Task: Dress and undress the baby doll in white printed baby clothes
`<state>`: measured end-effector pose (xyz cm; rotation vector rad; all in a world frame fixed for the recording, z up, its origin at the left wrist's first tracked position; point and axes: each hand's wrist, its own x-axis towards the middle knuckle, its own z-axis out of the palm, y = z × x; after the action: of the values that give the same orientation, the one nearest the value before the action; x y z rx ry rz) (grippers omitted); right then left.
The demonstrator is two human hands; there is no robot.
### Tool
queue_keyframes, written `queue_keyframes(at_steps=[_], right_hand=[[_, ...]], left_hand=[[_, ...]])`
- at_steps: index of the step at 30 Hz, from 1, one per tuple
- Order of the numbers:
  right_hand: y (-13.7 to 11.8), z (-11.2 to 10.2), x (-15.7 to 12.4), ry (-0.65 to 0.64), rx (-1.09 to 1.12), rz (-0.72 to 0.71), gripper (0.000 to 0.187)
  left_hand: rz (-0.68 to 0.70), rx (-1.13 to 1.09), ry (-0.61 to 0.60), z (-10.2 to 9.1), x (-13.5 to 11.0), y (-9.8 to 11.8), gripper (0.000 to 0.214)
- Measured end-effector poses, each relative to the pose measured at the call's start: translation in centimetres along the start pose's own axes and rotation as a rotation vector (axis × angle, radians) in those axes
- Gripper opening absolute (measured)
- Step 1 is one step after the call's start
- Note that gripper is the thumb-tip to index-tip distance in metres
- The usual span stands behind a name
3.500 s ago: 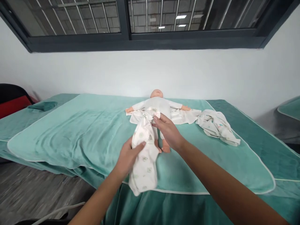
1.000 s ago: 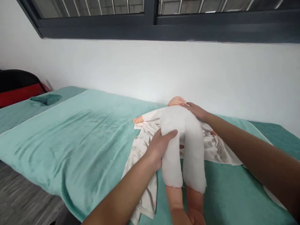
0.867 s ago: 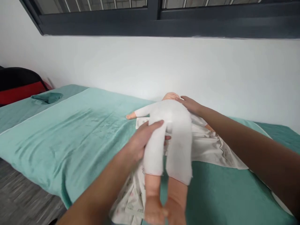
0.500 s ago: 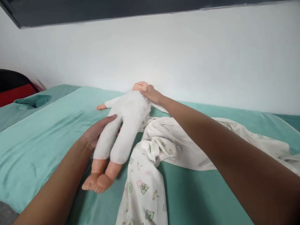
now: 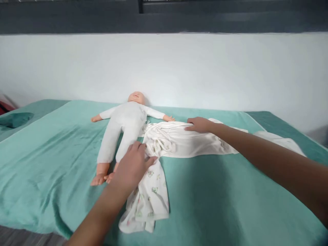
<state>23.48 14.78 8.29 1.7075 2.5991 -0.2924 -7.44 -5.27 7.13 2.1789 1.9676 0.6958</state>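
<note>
A baby doll [image 5: 129, 118] in a white body suit lies on its back on the green bedding, arms spread and bare feet toward me. Beside it, a white cloth [image 5: 189, 141] printed with small animals stretches to the right, bunched near the doll's legs. One part of it hangs toward me. My left hand [image 5: 133, 162] is at the bunched part, fingers curled over it and thumb on the near side; its fingertips are partly hidden. Farther right, my right hand [image 5: 201, 124] pinches the cloth's upper edge, just past the doll's hand.
Green bedding [image 5: 200, 198] covers the bed, with creases at left. A white wall [image 5: 164, 68] rises behind it, under a dark frame [image 5: 164, 18]. Something red and black [image 5: 5, 104] is at the far left edge. Dark floor [image 5: 28, 237] shows at lower left.
Both hands have let go of the doll and moved right to the cloth. The doll now lies flat with both arms out. My view has turned to the right.
</note>
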Motion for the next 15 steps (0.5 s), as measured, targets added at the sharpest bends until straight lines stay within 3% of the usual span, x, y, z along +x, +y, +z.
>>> queue_keyframes(at_steps=[3, 5, 7, 9, 12, 15], right_hand=[[-1.8, -0.9, -5.2, 0.0, -0.043, -0.107, 0.023], [-4.2, -1.6, -8.3, 0.068, -0.088, -0.23, 0.026], [-6.7, -2.6, -11.6, 0.133, -0.14, -0.339, 0.026], [-8.9, -3.7, -15.0, 0.184, -0.184, -0.412, 0.023], [-10.4, -5.5, -19.8, 0.285, -0.186, -0.469, 0.026], [-9.9, -7.3, -23.6, 0.317, -0.15, -0.415, 0.025]], left_hand=[[0.048, -0.046, -0.108, 1.6, 0.4, 2.0, 0.016], [0.177, -0.196, -0.127, 1.2, 0.5, 3.4, 0.019], [0.363, -0.321, -0.076, 0.3, 0.1, 5.3, 0.024], [0.501, -0.339, 0.057, -0.6, -0.4, 7.4, 0.031], [0.538, -0.227, 0.217, -1.1, -0.5, 9.8, 0.041], [0.508, -0.118, 0.106, -0.9, 0.3, 10.9, 0.018]])
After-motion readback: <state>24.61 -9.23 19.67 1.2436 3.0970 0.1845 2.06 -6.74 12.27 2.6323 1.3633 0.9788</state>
